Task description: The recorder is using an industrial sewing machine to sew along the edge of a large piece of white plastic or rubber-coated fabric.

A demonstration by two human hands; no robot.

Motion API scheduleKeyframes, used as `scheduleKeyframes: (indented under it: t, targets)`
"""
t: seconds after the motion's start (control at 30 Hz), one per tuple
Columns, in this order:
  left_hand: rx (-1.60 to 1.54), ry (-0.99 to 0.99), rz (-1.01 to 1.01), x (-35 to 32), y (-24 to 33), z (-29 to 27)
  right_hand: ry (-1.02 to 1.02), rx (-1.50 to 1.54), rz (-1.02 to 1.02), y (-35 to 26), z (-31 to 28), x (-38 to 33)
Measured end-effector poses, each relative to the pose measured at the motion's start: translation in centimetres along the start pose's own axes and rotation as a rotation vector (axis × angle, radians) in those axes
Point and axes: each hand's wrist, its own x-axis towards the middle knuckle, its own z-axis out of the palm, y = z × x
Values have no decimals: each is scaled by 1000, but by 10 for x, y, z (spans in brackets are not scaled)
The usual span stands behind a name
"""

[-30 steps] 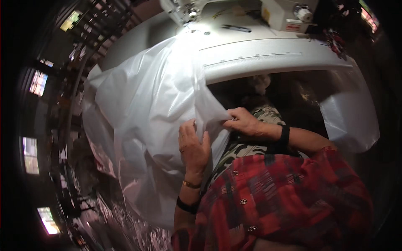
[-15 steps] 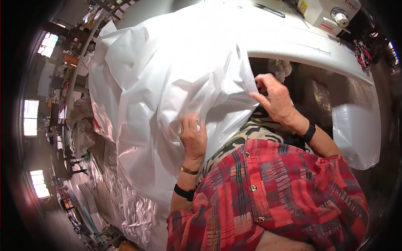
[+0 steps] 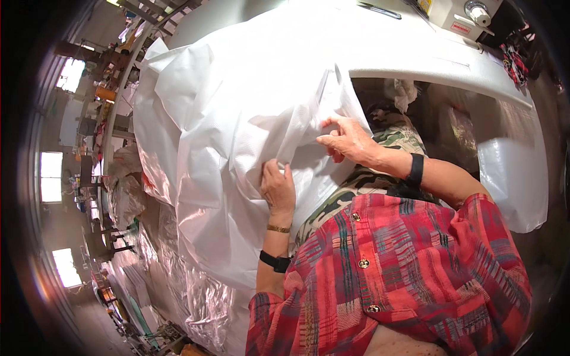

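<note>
Closest to you, your left hand (image 3: 278, 188) lies on the white woven sheet (image 3: 237, 136) with its fingers together and curled at the tips, pinching a fold of the material just below where the sheet drapes off the table edge. Keep that pinch firm and low, so the lower layer cannot slide while the other hand works.

A little farther out, your right hand (image 3: 347, 141) has its thumb and fingers closed on the sheet's hanging edge, at the point where it forms a crease running up toward the table. Hold both grips near each other along the same edge, so the stretch between them stays taut and flat; slack there is likely to let the layers shift out of line.

The sheet itself spills from the white sewing table (image 3: 439, 62) down over your lap and away to your left, where it bunches above a shinier, silvery pile (image 3: 205, 296) on the floor. Let that weight hang freely rather than dragging against your grip.

Beyond your hands, the sewing machine (image 3: 460, 15) sits at the far right of the table, well apart from the held edge. I cannot tell from this angle whether the edge is a single layer or already folded double, so feel for that with your fingertips.
</note>
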Motion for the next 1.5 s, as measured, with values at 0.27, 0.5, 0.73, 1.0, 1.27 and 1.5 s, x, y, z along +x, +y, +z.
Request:
scheduleKeyframes:
  t: [0.27,0.5,0.73,1.0,1.27,1.5]
  targets:
    - [-225,89,-168,-15,-19,8,-41,-48,29,20,11,17]
    - [-207,49,-127,-7,-26,27,41,112,63,26,20,25]
    - [-1421,-97,-460,-29,-18,-93,-218,149,-231,13,4,5]
    - [-970,-195,-471,-22,20,-121,104,-67,-258,-16,-7,-31]
    - [-488,-55,131,31,64,-122,-340,288,100,-20,22,-24]
    - [-583,-285,-10,66,56,-99,-510,-267,-411,-25,36,-44]
